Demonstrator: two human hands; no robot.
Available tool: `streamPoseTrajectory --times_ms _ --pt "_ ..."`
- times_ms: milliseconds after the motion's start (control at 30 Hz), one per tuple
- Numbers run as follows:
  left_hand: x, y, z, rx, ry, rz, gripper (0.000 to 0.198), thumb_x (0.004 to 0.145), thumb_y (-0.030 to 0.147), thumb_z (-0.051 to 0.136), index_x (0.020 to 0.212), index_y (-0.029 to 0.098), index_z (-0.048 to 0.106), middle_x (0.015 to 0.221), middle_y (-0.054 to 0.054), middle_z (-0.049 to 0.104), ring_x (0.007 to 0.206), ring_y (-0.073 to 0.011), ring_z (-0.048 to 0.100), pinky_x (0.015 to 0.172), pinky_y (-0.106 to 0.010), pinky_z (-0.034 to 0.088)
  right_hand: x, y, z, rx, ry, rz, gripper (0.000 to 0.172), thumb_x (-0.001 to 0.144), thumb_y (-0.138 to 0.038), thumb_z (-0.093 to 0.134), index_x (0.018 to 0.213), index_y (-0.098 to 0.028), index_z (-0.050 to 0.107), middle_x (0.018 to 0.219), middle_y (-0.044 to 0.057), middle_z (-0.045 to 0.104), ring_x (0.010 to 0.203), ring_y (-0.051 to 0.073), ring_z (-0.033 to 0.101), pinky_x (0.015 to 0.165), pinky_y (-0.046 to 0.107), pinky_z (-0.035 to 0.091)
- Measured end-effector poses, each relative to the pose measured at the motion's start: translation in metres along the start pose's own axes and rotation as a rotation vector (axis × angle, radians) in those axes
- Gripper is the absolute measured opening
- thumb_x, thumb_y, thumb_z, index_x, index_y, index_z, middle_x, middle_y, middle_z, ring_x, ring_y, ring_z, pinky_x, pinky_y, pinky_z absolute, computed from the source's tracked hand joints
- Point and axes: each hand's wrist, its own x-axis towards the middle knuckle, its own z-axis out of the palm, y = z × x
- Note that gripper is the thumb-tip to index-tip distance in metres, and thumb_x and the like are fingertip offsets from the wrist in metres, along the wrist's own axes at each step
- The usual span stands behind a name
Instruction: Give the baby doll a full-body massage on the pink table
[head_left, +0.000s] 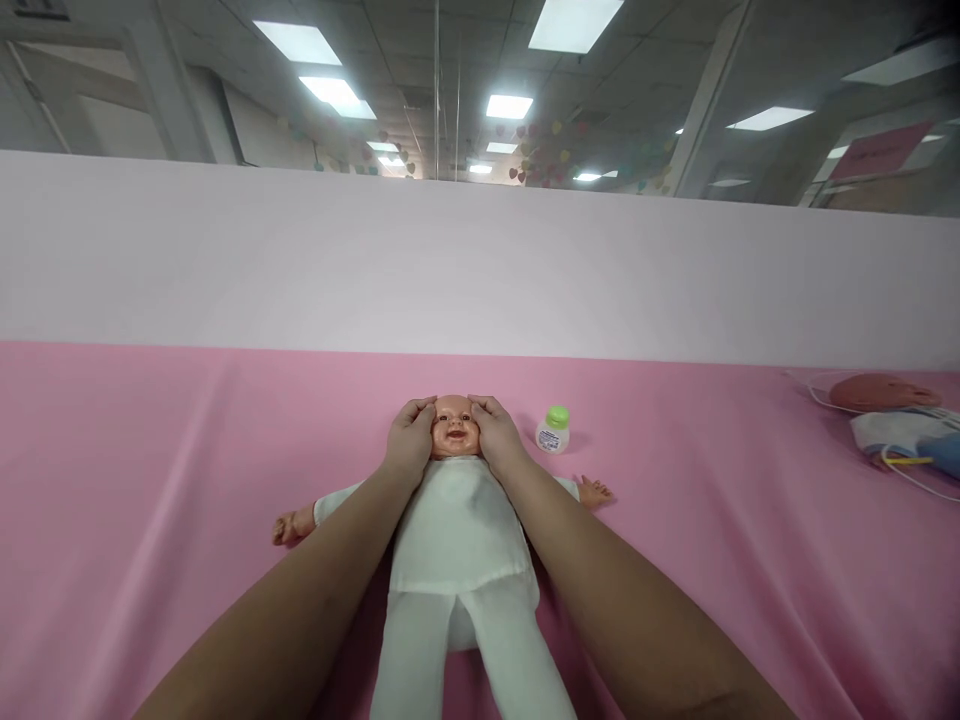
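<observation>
A baby doll [461, 520] in a white top and white trousers lies on its back, head away from me, with both its arms stretched out sideways. My left hand [411, 436] is curled against the left side of its head, thumb side toward the doll's cheek. On the opposite side, my right hand [498, 434] presses the head in the same way, so the head is held between both hands. Just right of my right hand stands a small white bottle [553, 432] with a green cap, touched by neither hand.
Pink cloth [150, 480] with soft folds covers the surface. At the right edge lies another doll [885, 392], partly out of view, with white and blue cloth and white cords around it. A low white wall [480, 265] runs along the back, with glass panes above it.
</observation>
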Motion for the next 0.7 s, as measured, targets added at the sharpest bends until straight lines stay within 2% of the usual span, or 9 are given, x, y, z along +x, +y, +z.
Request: streamPoseTrajectory --times_ms 267,400,567,700 --pt "-0.003 -0.004 -0.008 -0.178 -0.032 -0.083 0.039 0.069 0.037 0.081 0.104 0.02 0.076 0.108 -0.008 0.076 0.103 -0.0243 0.069 0.097 -0.042 0.054 -0.009 -0.006 -0.005 0.233 -0.102 0.083 0.044 0.068 -0.034 0.075 0.111 -0.026 0.075 0.124 0.005 0.074 0.119 0.027 0.065 0.107 0.044 0.05" --pt "-0.008 0.003 -0.007 -0.171 -0.064 -0.071 0.046 0.067 0.035 0.087 0.108 0.02 0.074 0.109 -0.007 0.074 0.101 -0.0235 0.069 0.097 -0.041 0.055 -0.011 -0.007 -0.005 0.236 -0.127 0.085 0.047 0.069 -0.036 0.08 0.114 -0.026 0.072 0.122 0.005 0.074 0.116 0.026 0.066 0.106 0.043 0.051" --pt "-0.013 0.014 -0.002 -0.148 -0.08 -0.154 0.056 0.064 0.028 0.09 0.116 0.021 0.069 0.111 -0.009 0.072 0.094 -0.0244 0.072 0.089 -0.041 0.058 -0.011 -0.01 -0.004 0.188 -0.16 0.125 0.054 0.07 -0.038 0.083 0.12 -0.026 0.066 0.12 0.005 0.072 0.111 0.026 0.069 0.098 0.041 0.056" --pt "-0.012 0.02 0.003 -0.123 -0.114 -0.197 0.058 0.067 0.025 0.088 0.122 0.022 0.067 0.111 -0.011 0.073 0.091 -0.0261 0.074 0.086 -0.043 0.06 -0.008 -0.01 0.0 0.091 -0.148 0.112 0.056 0.07 -0.04 0.083 0.121 -0.027 0.066 0.116 0.005 0.073 0.105 0.026 0.07 0.092 0.041 0.058"
